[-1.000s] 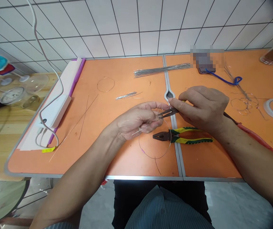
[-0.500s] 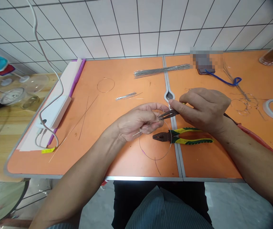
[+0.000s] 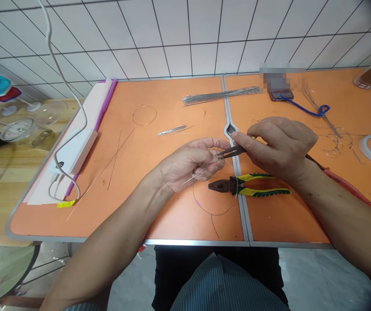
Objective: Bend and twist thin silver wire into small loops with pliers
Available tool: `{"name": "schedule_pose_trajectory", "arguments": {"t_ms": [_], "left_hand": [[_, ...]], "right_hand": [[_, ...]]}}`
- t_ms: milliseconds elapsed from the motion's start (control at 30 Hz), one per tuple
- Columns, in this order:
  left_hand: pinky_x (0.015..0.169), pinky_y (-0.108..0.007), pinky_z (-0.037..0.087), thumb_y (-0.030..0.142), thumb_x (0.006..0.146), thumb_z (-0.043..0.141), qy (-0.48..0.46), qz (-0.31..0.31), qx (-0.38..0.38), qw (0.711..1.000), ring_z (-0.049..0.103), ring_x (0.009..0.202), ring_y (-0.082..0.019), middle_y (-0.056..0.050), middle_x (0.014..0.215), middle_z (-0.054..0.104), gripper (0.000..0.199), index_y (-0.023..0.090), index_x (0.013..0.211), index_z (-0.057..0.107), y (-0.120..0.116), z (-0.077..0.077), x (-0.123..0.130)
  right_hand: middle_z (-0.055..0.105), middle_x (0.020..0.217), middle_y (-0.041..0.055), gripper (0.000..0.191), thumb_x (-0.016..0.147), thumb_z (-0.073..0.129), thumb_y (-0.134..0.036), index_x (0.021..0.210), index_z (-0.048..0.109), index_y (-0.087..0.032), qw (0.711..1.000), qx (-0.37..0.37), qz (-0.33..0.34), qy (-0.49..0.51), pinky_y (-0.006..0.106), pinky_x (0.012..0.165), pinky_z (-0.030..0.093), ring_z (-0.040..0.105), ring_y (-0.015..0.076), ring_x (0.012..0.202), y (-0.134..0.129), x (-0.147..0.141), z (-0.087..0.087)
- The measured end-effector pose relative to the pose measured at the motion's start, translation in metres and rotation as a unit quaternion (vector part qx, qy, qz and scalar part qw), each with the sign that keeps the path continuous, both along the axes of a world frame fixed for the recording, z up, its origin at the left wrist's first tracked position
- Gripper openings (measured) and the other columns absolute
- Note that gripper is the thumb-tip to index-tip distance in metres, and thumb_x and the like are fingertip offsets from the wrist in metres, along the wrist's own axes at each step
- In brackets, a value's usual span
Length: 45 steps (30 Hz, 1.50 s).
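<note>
Left hand (image 3: 198,162) palm up, forearm in from near left, wrist roughly straight, fingers curled and thumb folded in; closed in a pinch on the far part of a thin wire ring (image 3: 216,214). Thin straight wire end (image 3: 190,178) pokes out of that hand toward near left. Right hand (image 3: 277,144) back up, forearm in from near right, fist wrapped on the needle-nose pliers (image 3: 232,151), thumb laid along them. Nose points left, tips at the left fingertips; can't tell if they grip the wire. Ring hangs on the near side of the left hand, small pink beads (image 3: 198,203) on its left side; its right side crosses in front of the yellow-green combination pliers (image 3: 248,185). Can't tell if it touches the orange table (image 3: 42,221). Short loose wire (image 3: 215,226) at the near side of the ring. Red-handled tool (image 3: 350,188) partly under the right forearm. Farther out: small wire bundle (image 3: 171,130) beyond the left hand, second wire ring (image 3: 144,125) left of it, crossed wires (image 3: 116,152) nearer, long wire bundle (image 3: 220,96) far side, white tape roll (image 3: 365,149) far right.
</note>
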<state>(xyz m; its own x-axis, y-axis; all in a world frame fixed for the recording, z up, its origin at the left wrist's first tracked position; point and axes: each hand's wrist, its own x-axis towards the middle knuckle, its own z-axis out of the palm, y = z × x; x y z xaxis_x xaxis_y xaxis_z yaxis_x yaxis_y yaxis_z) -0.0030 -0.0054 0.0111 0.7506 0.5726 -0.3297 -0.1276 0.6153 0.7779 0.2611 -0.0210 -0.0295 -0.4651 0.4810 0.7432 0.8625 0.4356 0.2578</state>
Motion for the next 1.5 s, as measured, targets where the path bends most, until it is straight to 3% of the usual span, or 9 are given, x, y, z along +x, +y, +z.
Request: {"name": "schedule_pose_trajectory", "arguments": {"t_ms": [67, 267, 500, 667, 967, 1200, 1367, 1500], "left_hand": [[0.044, -0.018, 0.019, 0.005, 0.073, 0.067, -0.003, -0.005, -0.004, 1.000, 0.029, 0.045, -0.006, 0.004, 0.058, 0.055, 0.040, 0.016, 0.112, 0.064, 0.000, 0.000, 0.000], [0.044, -0.018, 0.019, 0.003, 0.071, 0.066, -0.007, -0.013, -0.006, 1.000, 0.030, 0.046, -0.006, 0.004, 0.060, 0.058, 0.042, 0.017, 0.111, 0.064, -0.001, -0.001, 0.001], [0.044, -0.020, 0.017, 0.003, 0.072, 0.066, -0.003, -0.013, -0.004, 1.000, 0.031, 0.045, -0.006, 0.005, 0.059, 0.055, 0.039, 0.017, 0.108, 0.065, -0.002, 0.001, 0.000], [0.045, -0.020, 0.015, 0.003, 0.071, 0.065, 0.008, -0.007, 0.000, 1.000, 0.030, 0.046, -0.006, 0.005, 0.060, 0.053, 0.041, 0.016, 0.109, 0.066, -0.004, 0.002, 0.000], [0.045, -0.020, 0.018, 0.003, 0.074, 0.065, 0.010, 0.001, -0.004, 1.000, 0.030, 0.045, -0.006, 0.005, 0.059, 0.053, 0.039, 0.016, 0.110, 0.067, -0.006, 0.005, 0.000], [0.046, -0.021, 0.017, 0.003, 0.073, 0.066, 0.007, 0.009, -0.013, 1.000, 0.031, 0.045, -0.006, 0.004, 0.059, 0.052, 0.037, 0.016, 0.108, 0.070, -0.007, 0.005, 0.001], [0.046, -0.021, 0.015, 0.003, 0.073, 0.066, 0.005, 0.005, -0.009, 1.000, 0.030, 0.046, -0.006, 0.004, 0.061, 0.052, 0.037, 0.016, 0.107, 0.068, -0.007, 0.006, 0.001], [0.047, -0.022, 0.016, 0.005, 0.078, 0.067, 0.011, 0.015, 0.025, 1.000, 0.030, 0.047, -0.007, 0.005, 0.061, 0.054, 0.034, 0.018, 0.109, 0.066, -0.005, 0.007, -0.001]], "right_hand": [[0.079, 0.080, -0.0044, 0.032, 0.096, 0.073, -0.017, 0.107, 0.086, -0.044, 0.999, 0.035, 0.030, 0.005, 0.037, 0.062, 0.030, 0.069, 0.0188, 0.079, 0.001, 0.002, -0.001], [0.078, 0.077, -0.0016, 0.025, 0.097, 0.072, -0.028, 0.106, 0.087, -0.045, 0.991, -0.122, -0.021, 0.055, 0.040, 0.061, 0.024, 0.069, 0.0219, 0.079, 0.000, 0.005, 0.000], [0.077, 0.075, -0.0016, 0.025, 0.099, 0.070, -0.029, 0.106, 0.088, -0.045, 0.990, -0.132, -0.018, 0.050, 0.041, 0.060, 0.023, 0.069, 0.0217, 0.077, -0.001, 0.005, 0.002], [0.074, 0.072, -0.0028, 0.026, 0.096, 0.072, -0.024, 0.102, 0.087, -0.044, 0.993, -0.101, 0.014, 0.054, 0.041, 0.059, 0.022, 0.066, 0.0193, 0.073, 0.000, 0.004, 0.004], [0.070, 0.069, -0.0063, 0.044, 0.092, 0.069, -0.009, 0.109, 0.085, -0.046, 0.995, 0.045, 0.080, 0.025, 0.039, 0.061, 0.023, 0.061, 0.0169, 0.073, 0.004, 0.009, -0.005], [0.068, 0.066, -0.0015, 0.026, 0.095, 0.070, -0.027, 0.104, 0.086, -0.046, 0.990, -0.133, -0.021, 0.039, 0.041, 0.059, 0.021, 0.059, 0.0201, 0.067, -0.002, 0.003, 0.005], [0.065, 0.064, -0.0022, 0.025, 0.093, 0.073, -0.026, 0.102, 0.086, -0.046, 0.990, -0.122, -0.009, 0.067, 0.041, 0.061, 0.019, 0.055, 0.0194, 0.066, -0.001, 0.002, 0.005], [0.071, 0.071, -0.0015, 0.028, 0.095, 0.071, -0.025, 0.106, 0.087, -0.046, 0.986, -0.123, -0.003, 0.108, 0.040, 0.062, 0.021, 0.060, 0.0208, 0.072, -0.002, -0.001, 0.005]]}}
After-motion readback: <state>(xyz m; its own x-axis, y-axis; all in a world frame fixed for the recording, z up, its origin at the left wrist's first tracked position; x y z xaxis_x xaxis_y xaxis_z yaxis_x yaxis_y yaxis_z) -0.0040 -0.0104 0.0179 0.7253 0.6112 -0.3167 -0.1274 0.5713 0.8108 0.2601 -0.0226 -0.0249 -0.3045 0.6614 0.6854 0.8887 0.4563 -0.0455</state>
